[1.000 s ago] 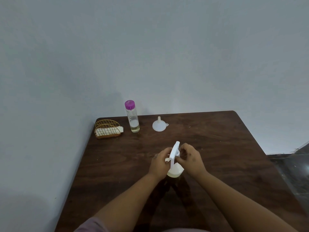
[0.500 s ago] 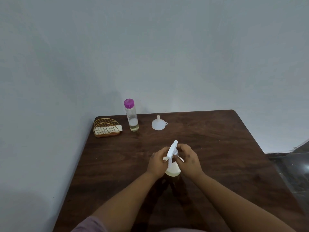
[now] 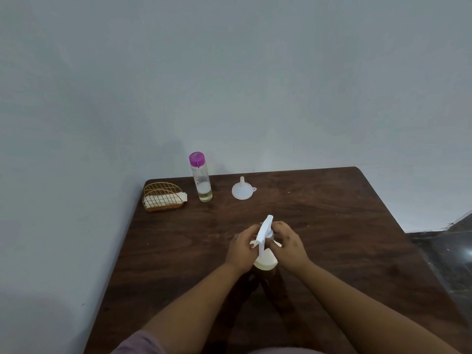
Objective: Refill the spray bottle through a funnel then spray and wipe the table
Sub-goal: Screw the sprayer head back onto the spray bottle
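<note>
Gripping white plastic spray bottle (image 3: pixel 265 256), curled fingers (image 3: pixel 251 229) of both hands, smooth trigger head

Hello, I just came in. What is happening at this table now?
A person holds a white spray bottle upright on the dark wooden table with both hands. The left hand grips one side and the right hand grips near the white spray head, which sits on the bottle. Farther back stand a clear bottle with a purple cap, a white funnel lying untouched, and a gold wire holder with napkins.
</note>
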Demonstrator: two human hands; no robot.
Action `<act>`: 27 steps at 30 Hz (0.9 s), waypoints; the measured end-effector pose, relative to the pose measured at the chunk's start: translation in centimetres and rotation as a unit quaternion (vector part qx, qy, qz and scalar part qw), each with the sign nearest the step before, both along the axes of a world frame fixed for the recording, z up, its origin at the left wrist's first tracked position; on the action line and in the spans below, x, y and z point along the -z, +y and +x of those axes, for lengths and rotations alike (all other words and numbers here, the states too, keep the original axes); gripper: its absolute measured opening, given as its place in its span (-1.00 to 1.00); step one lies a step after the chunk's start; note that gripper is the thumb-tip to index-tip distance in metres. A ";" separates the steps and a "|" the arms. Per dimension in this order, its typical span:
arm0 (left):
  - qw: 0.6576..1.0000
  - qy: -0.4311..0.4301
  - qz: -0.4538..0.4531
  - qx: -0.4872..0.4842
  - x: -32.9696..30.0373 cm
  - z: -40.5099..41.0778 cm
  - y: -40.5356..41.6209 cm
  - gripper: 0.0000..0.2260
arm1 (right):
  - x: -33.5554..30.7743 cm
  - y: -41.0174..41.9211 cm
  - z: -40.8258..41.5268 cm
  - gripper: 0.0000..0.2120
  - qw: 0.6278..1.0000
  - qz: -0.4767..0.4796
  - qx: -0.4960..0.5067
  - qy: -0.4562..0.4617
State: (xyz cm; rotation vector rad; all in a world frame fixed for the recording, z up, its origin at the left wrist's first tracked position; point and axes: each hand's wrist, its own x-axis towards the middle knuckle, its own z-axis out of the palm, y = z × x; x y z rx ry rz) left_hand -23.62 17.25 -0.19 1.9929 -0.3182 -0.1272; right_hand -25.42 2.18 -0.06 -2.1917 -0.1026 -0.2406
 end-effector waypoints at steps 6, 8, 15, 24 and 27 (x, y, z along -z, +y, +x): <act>1.000 0.005 -0.004 -0.004 0.4 -0.1 0.1 -0.58 | -0.6 0.9 -0.1 -0.86 0.997 0.035 0.067 -0.002; 1.000 0.002 -0.007 -0.002 0.3 -0.1 0.0 -0.58 | -0.6 0.9 0.1 -0.86 0.997 0.038 0.072 0.001; 1.000 0.001 0.015 0.004 0.6 0.2 0.1 -0.74 | -2.3 -1.2 2.2 -0.69 0.986 -0.071 -0.064 0.137; 0.999 0.027 0.024 0.014 0.6 0.6 0.0 -0.75 | -2.7 -2.0 3.0 -0.46 0.946 -0.295 -0.117 0.066; 0.999 0.030 0.025 0.013 0.8 0.6 0.1 -0.73 | -1.6 -1.2 2.0 -0.43 0.965 -0.261 -0.029 0.000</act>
